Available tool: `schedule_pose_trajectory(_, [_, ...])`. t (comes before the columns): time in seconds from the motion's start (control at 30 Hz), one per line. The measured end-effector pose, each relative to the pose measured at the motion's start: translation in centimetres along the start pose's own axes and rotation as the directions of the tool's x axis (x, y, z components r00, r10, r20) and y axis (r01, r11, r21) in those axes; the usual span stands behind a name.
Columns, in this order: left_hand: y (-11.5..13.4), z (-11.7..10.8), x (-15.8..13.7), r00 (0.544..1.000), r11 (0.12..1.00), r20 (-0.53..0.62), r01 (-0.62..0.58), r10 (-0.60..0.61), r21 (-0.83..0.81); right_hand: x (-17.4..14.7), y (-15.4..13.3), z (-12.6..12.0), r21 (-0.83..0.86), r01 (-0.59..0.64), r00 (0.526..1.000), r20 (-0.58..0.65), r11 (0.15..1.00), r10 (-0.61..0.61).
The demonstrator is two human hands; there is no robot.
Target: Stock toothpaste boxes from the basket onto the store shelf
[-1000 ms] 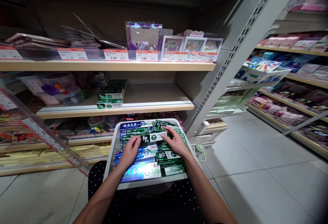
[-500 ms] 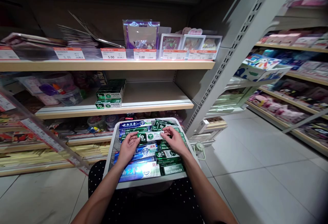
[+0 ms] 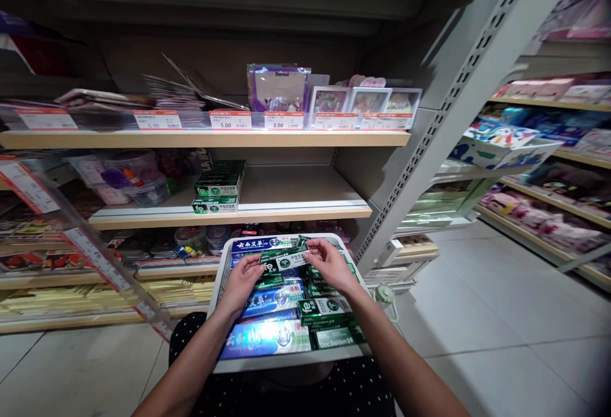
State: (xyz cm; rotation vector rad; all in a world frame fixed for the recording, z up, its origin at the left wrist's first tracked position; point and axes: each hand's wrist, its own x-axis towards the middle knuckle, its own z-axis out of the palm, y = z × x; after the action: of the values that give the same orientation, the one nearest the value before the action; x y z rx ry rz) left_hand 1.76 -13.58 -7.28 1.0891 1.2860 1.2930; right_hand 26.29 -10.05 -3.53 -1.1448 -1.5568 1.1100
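Note:
Between my two hands is a green and white toothpaste box (image 3: pixel 285 260), gripped at its ends. My left hand (image 3: pixel 242 282) pinches the left end, and my right hand (image 3: pixel 330 267) pinches the right end. Just below lies a pale grey basket (image 3: pixel 267 364) on my lap, filled with toothpaste boxes. Blue toothpaste boxes (image 3: pixel 267 338) lie along its left side, and green toothpaste boxes (image 3: pixel 329 307) are stacked on its right. In front of me, more green toothpaste boxes (image 3: pixel 217 189) stand in a stacked row on the middle shelf (image 3: pixel 296 191).
Clear tubs (image 3: pixel 136 178) sit left of the shelf's toothpaste row. Above, a shelf edge (image 3: pixel 210 139) carries price tags and packaged items. A slotted metal post (image 3: pixel 429 114) rises at the right. A slanted price strip (image 3: pixel 95 254) is at the left, and a green lantern-like object (image 3: pixel 384 296) is beside the basket.
The view has shifted, so shelf and basket appear lower and farther right. The held toothpaste box has tilted, now showing its long green side as well as its front.

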Motion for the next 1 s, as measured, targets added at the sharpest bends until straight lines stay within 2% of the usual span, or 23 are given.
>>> schedule_pose_trajectory(0.17, [4.4,-3.6,2.5,0.978,0.984,-0.123,-0.158,0.167,0.085,4.5,-2.3,4.1,0.083,0.099,0.994,-0.045,0.992,-0.095])
schedule_pose_trajectory(0.37, [9.9,-9.8,7.7,0.873,0.909,-0.296,-0.309,0.388,0.280,12.0,-5.7,12.0,0.156,0.246,0.967,-0.102,0.957,-0.232])
schedule_pose_trajectory(0.47, [11.2,-12.8,10.9,0.842,0.879,-0.304,-0.346,0.445,0.327,15.2,-6.7,15.4,0.152,0.286,0.954,-0.133,0.946,-0.267])
schedule_pose_trajectory(0.57, [11.2,-15.0,13.4,0.832,0.832,-0.293,-0.308,0.471,0.462,17.0,-7.0,17.6,0.024,0.298,0.943,-0.160,0.954,-0.291])
schedule_pose_trajectory(0.67, [10.4,-16.0,14.8,0.806,0.688,-0.254,-0.241,0.535,0.684,17.5,-6.8,18.6,-0.166,0.290,0.922,-0.217,0.943,-0.321])
schedule_pose_trajectory(0.77, [9.7,-16.1,15.2,0.762,0.579,-0.202,-0.264,0.616,0.771,17.7,-6.6,19.1,-0.204,0.289,0.910,-0.246,0.935,-0.335])
schedule_pose_trajectory(0.87, [9.5,-15.8,15.6,0.734,0.554,-0.204,-0.269,0.647,0.788,18.0,-6.4,19.3,-0.195,0.281,0.912,-0.249,0.940,-0.324])
schedule_pose_trajectory(1.0, [9.7,-15.4,16.4,0.740,0.555,-0.236,-0.216,0.630,0.803,18.5,-6.1,19.4,-0.252,0.258,0.904,-0.277,0.932,-0.326])
